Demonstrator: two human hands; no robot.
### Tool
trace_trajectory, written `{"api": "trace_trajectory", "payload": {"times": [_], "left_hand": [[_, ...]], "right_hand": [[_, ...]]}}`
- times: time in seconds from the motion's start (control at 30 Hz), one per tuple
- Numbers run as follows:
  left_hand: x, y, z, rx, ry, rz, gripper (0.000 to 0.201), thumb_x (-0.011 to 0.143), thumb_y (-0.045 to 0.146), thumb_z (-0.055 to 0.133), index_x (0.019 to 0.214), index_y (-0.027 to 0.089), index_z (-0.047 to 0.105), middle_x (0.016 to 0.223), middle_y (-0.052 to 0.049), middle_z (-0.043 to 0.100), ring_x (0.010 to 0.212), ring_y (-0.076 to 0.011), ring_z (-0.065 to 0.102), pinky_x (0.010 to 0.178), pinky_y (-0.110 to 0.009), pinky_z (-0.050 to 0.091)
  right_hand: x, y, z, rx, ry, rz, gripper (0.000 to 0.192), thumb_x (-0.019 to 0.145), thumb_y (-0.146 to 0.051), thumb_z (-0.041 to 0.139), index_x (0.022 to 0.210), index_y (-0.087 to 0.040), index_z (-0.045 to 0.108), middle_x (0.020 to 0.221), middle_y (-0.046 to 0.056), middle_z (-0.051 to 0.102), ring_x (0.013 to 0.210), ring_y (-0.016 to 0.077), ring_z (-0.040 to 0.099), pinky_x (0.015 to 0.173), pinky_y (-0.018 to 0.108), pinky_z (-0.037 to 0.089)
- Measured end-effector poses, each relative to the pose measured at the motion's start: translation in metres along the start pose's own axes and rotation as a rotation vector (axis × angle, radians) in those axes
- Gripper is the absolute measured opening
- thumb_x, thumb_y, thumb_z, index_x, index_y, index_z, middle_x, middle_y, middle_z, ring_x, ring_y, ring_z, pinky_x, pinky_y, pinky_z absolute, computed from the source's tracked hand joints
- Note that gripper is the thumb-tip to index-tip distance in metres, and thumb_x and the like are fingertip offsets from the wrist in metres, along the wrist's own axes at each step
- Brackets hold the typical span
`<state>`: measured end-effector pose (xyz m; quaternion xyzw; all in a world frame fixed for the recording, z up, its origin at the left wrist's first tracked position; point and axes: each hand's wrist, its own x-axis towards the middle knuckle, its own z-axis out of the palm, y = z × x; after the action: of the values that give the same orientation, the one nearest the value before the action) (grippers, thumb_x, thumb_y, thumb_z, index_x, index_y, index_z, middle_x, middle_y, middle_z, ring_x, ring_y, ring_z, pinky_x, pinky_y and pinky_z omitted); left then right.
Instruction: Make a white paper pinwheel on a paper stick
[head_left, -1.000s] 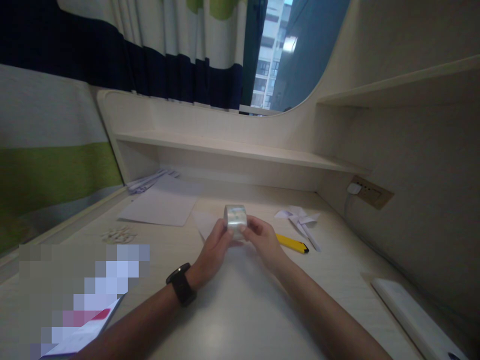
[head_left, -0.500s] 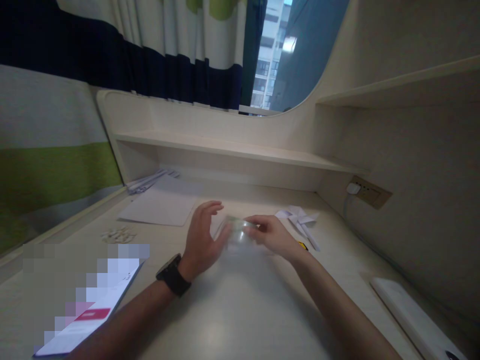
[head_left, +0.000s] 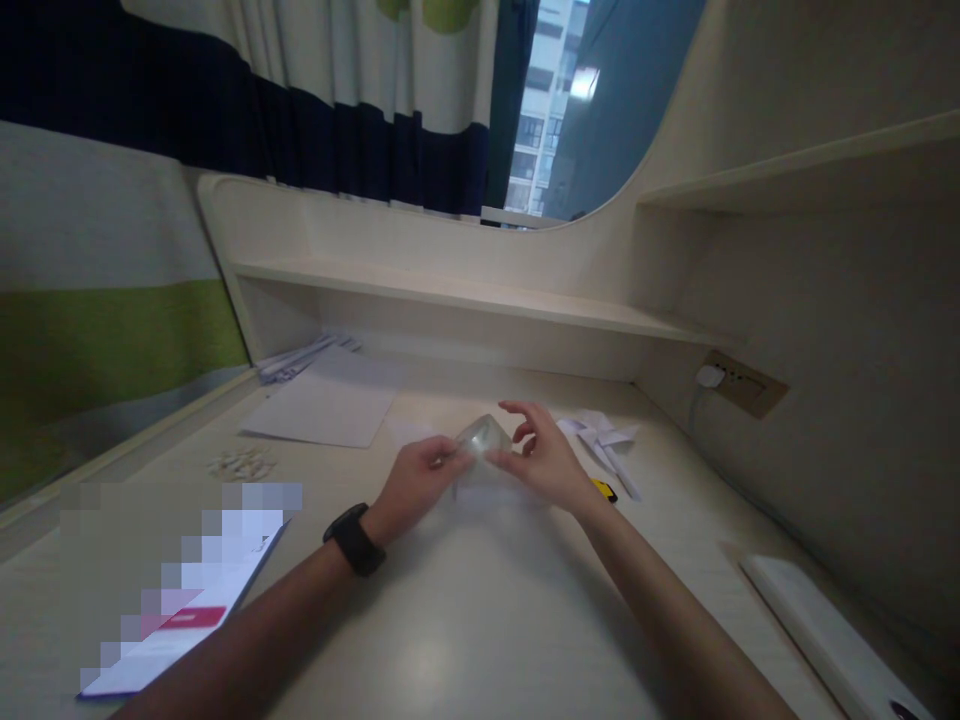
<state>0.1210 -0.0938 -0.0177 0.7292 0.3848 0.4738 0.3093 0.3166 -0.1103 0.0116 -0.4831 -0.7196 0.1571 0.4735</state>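
Note:
Between my hands is a shiny, see-through roll that looks like clear tape [head_left: 484, 436], blurred by motion and tilted above the desk. My left hand [head_left: 421, 482], with a dark watch on its wrist, is closed on the roll's left edge, thumb against its near side. On the right side, my right hand [head_left: 546, 458] has its thumb on the roll's near edge; its curled fingers are beside the far right edge, the index finger lifted. Below the roll, a pale patch on the desk [head_left: 487, 600] is too blurred to make out.
A folded paper pinwheel [head_left: 596, 435] lies right of my hands, beside a small yellow-and-black thing [head_left: 604, 490]. White paper sheets [head_left: 322, 405], a pile of small pale pieces [head_left: 241, 463] and a partly blurred lit screen [head_left: 217, 590] are left. A white flat box [head_left: 817, 630] lies right.
My left hand has gone from spread fingers to a pinch on the roll. The roll has tipped, showing more of its face. My right index finger has lifted from it.

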Motion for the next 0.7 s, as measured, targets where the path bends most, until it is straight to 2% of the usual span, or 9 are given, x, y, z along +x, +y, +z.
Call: {"api": "trace_trajectory", "payload": {"times": [0.07,0.1,0.13,0.23,0.3,0.37,0.53,0.7], "left_hand": [[-0.003,0.003,0.005,-0.044,0.099,-0.044,0.024,0.08,0.038,0.062,0.067,0.019,0.066,0.066,-0.001,0.066,0.066,-0.0173,0.058,0.062,-0.028,0.042],[-0.004,0.004,0.008,-0.058,0.138,-0.063,0.024,0.081,0.038,0.061,0.067,0.019,0.065,0.067,-0.001,0.066,0.066,-0.0174,0.057,0.063,-0.028,0.042],[-0.006,0.005,0.012,-0.066,0.168,-0.078,0.024,0.081,0.038,0.061,0.067,0.019,0.065,0.066,-0.001,0.065,0.065,-0.0173,0.057,0.062,-0.028,0.042],[-0.013,0.005,0.022,-0.081,0.226,-0.11,0.027,0.083,0.04,0.059,0.067,0.019,0.06,0.065,0.0,0.061,0.064,-0.0166,0.054,0.062,-0.028,0.04],[-0.017,0.004,0.029,-0.096,0.248,-0.113,0.028,0.085,0.042,0.057,0.069,0.019,0.058,0.066,0.0,0.059,0.065,-0.0165,0.053,0.063,-0.028,0.04],[-0.02,0.003,0.035,-0.119,0.258,-0.099,0.029,0.087,0.043,0.054,0.072,0.019,0.057,0.068,0.0,0.058,0.068,-0.0168,0.052,0.065,-0.028,0.039],[-0.022,0.004,0.039,-0.097,0.298,-0.061,0.028,0.091,0.043,0.049,0.078,0.019,0.056,0.079,-0.003,0.057,0.077,-0.0182,0.052,0.071,-0.03,0.039],[-0.021,0.004,0.036,-0.082,0.303,-0.066,0.028,0.091,0.043,0.047,0.078,0.019,0.055,0.076,-0.001,0.055,0.073,-0.0177,0.05,0.068,-0.029,0.038]], "right_hand": [[-0.001,0.006,0.01,0.024,0.135,0.17,0.069,0.064,-0.045,0.077,0.122,-0.021,0.05,0.115,0.011,0.054,0.068,0.013,0.053,0.066,0.031,0.046],[-0.003,0.007,0.016,0.069,0.177,0.255,0.068,0.063,-0.048,0.076,0.119,-0.019,0.05,0.11,0.011,0.056,0.065,0.0125,0.053,0.063,0.03,0.046],[-0.004,0.007,0.022,0.144,0.181,0.335,0.063,0.064,-0.051,0.074,0.113,-0.017,0.053,0.102,0.01,0.059,0.062,0.012,0.052,0.058,0.028,0.044],[-0.011,0.0,0.036,0.432,0.025,0.487,0.044,0.072,-0.058,0.063,0.081,-0.015,0.058,0.063,0.001,0.057,0.046,0.0098,0.046,0.043,0.022,0.033],[-0.015,-0.006,0.04,0.534,-0.038,0.493,0.043,0.076,-0.058,0.058,0.065,-0.017,0.054,0.046,-0.004,0.048,0.038,0.0081,0.039,0.039,0.021,0.026],[-0.018,-0.011,0.041,0.56,-0.023,0.45,0.043,0.078,-0.056,0.057,0.06,-0.018,0.05,0.041,-0.006,0.043,0.036,0.007,0.034,0.038,0.02,0.023],[-0.019,-0.012,0.038,0.606,-0.076,0.336,0.035,0.082,-0.05,0.057,0.07,-0.018,0.056,0.046,-0.007,0.041,0.041,0.0074,0.034,0.041,0.02,0.025],[-0.018,-0.011,0.038,0.665,-0.148,0.305,0.031,0.081,-0.048,0.057,0.078,-0.017,0.059,0.056,-0.005,0.045,0.047,0.0089,0.04,0.046,0.021,0.032]]}}
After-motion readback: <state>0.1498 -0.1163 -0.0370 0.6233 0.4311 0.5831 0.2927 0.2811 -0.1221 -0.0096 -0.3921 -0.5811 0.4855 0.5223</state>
